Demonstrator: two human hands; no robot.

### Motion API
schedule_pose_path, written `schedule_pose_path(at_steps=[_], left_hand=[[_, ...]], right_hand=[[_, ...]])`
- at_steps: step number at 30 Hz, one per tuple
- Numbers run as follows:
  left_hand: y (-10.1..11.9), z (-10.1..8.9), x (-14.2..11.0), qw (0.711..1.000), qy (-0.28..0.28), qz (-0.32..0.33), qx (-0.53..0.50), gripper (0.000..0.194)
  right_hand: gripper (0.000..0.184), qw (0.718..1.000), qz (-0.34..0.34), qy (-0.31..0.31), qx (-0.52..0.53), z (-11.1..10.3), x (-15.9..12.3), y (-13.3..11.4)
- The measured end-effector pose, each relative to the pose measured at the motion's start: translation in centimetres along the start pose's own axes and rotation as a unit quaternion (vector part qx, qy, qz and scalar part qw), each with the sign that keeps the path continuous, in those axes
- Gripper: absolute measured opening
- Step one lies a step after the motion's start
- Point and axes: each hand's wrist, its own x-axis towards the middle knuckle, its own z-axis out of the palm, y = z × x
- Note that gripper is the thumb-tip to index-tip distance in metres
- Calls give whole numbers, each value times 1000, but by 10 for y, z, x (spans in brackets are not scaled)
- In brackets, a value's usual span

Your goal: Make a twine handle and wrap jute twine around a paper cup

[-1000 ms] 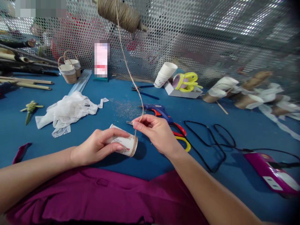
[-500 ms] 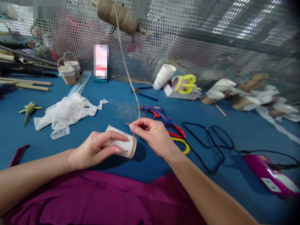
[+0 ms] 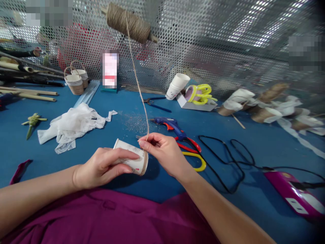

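Note:
My left hand is wrapped round a white paper cup with small printed marks, held tilted on its side above the blue table. Twine is wound round the cup's end nearest my right hand. Pinched between the thumb and fingers of my right hand is a strand of brown twine. The strand runs taut up to a large twine spool on a rod by the mesh wall. Just beyond my right hand lie a blue glue gun and scissors with red and yellow handles.
White lace fabric lies on the left, with two small twine-wrapped baskets behind. Blue pliers, stacked paper cups and a box of yellow cord stand at the back. A black cable and purple power strip are right.
The view has tilted up slightly, so more of the spool shows. The cup has turned a little in my left hand, and my right hand keeps its pinch on the twine.

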Motion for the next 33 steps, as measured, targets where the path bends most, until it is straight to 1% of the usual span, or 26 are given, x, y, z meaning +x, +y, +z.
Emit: schedule_pose_path(at_steps=[5, 9, 14, 21, 25, 27, 29, 31, 33], left_hand=[[0, 1, 0, 1000, -5, 0, 5, 22], [-1, 1, 0, 1000, -8, 5, 5, 24], [-2, 1, -2, 1000, -18, 10, 13, 26], [-1, 1, -1, 999, -4, 35, 12, 22], [-1, 1, -1, 998, 1, 54, 30, 22], [-2, 1, -2, 997, 2, 56, 43, 22], [-3, 2, -3, 997, -2, 55, 52, 21], [-5, 2, -4, 996, -11, 60, 60, 21], [-6, 2, -4, 994, -22, 74, 74, 20]], right_hand=[[15, 1000, -4, 27, -12, -2, -1, -5], [14, 999, -16, 34, -17, -3, -1, -7], [15, 1000, -8, 12, -21, -2, 0, -3], [15, 999, 15, -29, 22, 1, 0, 1], [16, 999, 19, -37, 23, 0, -1, -1], [21, 998, 36, -43, 6, -1, -2, -2], [25, 995, 75, -67, 7, -2, -3, -3], [26, 988, 116, -92, 40, -2, -4, -4], [24, 981, 146, -94, 89, -1, -4, -5]])
